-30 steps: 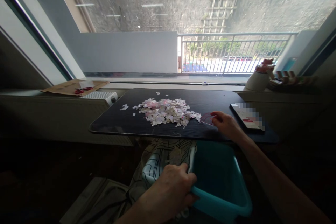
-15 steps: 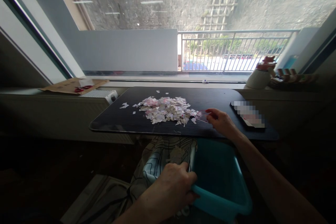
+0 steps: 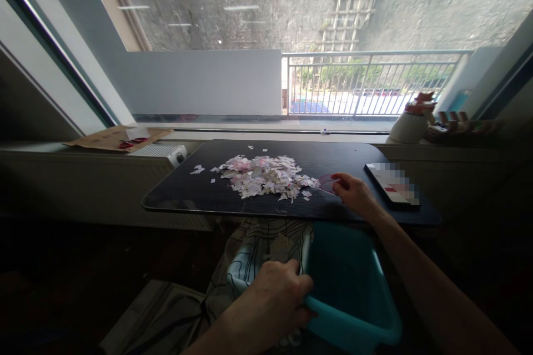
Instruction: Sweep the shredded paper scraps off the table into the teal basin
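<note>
A heap of torn paper scraps (image 3: 266, 176), white with some pink, lies on the dark tabletop (image 3: 341, 158). At its right edge is my right hand (image 3: 353, 193), fingers closed on a thin clear plastic piece with pink markings (image 3: 325, 182); its exact kind is unclear. The piece reaches toward the scraps at the heap's right side. Below the table's front edge, my left hand (image 3: 280, 291) grips the near rim of a turquoise plastic bin (image 3: 353, 319). Striped cloth (image 3: 250, 249) shows beside the bin's left part.
A phone-like slab (image 3: 391, 186), partly blurred out, lies at the table's right. Beyond stand a white pot (image 3: 410, 122) on the sill and, at left, a brown paper bag (image 3: 100, 138) with red-handled scissors (image 3: 127, 144). A radiator (image 3: 104, 177) runs below the window.
My right hand has shifted slightly right, away from the heap, with the clear piece still in it. My left hand stays on the bin's rim.
</note>
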Motion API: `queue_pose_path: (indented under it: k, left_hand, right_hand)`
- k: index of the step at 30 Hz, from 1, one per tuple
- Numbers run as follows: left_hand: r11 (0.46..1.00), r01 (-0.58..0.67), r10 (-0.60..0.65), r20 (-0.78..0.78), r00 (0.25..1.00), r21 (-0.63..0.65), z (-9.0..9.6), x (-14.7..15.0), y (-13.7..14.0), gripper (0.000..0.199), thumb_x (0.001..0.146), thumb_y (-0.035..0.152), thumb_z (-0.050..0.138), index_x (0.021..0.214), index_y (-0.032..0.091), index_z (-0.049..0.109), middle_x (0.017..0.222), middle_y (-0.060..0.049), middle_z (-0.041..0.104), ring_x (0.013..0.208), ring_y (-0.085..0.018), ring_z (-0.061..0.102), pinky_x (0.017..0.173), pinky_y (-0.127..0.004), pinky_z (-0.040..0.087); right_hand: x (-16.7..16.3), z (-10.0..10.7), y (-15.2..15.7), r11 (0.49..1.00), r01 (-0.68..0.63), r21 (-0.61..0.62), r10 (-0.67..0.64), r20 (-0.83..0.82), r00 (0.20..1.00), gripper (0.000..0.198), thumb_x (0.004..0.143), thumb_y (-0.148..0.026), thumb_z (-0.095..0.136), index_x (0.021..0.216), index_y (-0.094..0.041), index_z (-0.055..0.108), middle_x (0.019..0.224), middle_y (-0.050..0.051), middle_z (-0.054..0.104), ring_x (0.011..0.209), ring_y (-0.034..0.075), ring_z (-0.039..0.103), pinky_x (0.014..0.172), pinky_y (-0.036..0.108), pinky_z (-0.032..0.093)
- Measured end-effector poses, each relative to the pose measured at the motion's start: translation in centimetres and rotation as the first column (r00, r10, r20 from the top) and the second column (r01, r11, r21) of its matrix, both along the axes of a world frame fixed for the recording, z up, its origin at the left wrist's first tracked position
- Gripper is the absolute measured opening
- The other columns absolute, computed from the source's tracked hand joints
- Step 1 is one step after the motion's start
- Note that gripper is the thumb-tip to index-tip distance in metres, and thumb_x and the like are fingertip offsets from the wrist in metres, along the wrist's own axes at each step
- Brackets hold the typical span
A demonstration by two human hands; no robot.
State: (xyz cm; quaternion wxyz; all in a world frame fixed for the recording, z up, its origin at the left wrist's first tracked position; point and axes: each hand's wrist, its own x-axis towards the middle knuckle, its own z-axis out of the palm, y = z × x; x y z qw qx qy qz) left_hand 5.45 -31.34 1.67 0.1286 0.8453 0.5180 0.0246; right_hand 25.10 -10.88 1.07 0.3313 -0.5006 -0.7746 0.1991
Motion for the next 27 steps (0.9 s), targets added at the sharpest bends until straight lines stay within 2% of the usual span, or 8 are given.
queue_pose_path:
  k: [4,11,20,27]
  left_hand:
    - [1.0,-0.002,0.002,0.001,1.0,-0.006,0.4,0.1,0.1,0.019,0.078,0.041,0.068,0.082,0.023,0.061,0.081,-0.001,0.057,0.067,-0.02,0.059,0.059,-0.028,0.045]
    - [0.998,-0.038,0.038,-0.009,0.999,-0.043,1.0,-0.3,0.2,0.015,0.08,0.037,0.065,0.082,0.022,0.063,0.081,-0.002,0.057,0.067,-0.018,0.058,0.059,-0.027,0.043]
    - [0.995,-0.098,0.099,0.026,0.995,-0.036,1.3,-1.8,0.4,0.014,0.081,0.035,0.066,0.084,0.022,0.062,0.082,-0.001,0.056,0.069,-0.017,0.056,0.06,-0.026,0.04]
    - [0.989,-0.125,0.129,0.053,0.99,-0.074,1.8,-2.4,0.5,0.014,0.082,0.035,0.065,0.085,0.022,0.063,0.083,-0.001,0.056,0.069,-0.016,0.056,0.058,-0.025,0.038]
  right_hand:
    - [0.9,0.3,-0.4,1.0,-0.02,0.013,0.019,0.058,0.998,0.031,0.08,-0.031,0.05,0.105,-0.017,0.065,0.072,0.003,0.068,0.062,0.015,0.06,0.058,0.027,0.044]
    - [-0.1,1.4,-0.8,0.985,-0.069,0.161,0.049,0.13,0.99,0.03,0.084,-0.028,0.048,0.106,-0.02,0.066,0.082,0.004,0.071,0.071,0.017,0.063,0.062,0.027,0.045]
    - [1.4,1.8,-1.9,0.968,-0.147,0.204,0.094,0.247,0.964,0.029,0.085,-0.028,0.045,0.103,-0.02,0.067,0.09,0.005,0.071,0.071,0.018,0.062,0.064,0.028,0.045]
    - [-0.5,1.8,-0.6,0.938,-0.193,0.288,0.123,0.244,0.962,0.03,0.087,-0.023,0.044,0.108,-0.023,0.066,0.106,0.007,0.069,0.092,0.022,0.062,0.075,0.033,0.047]
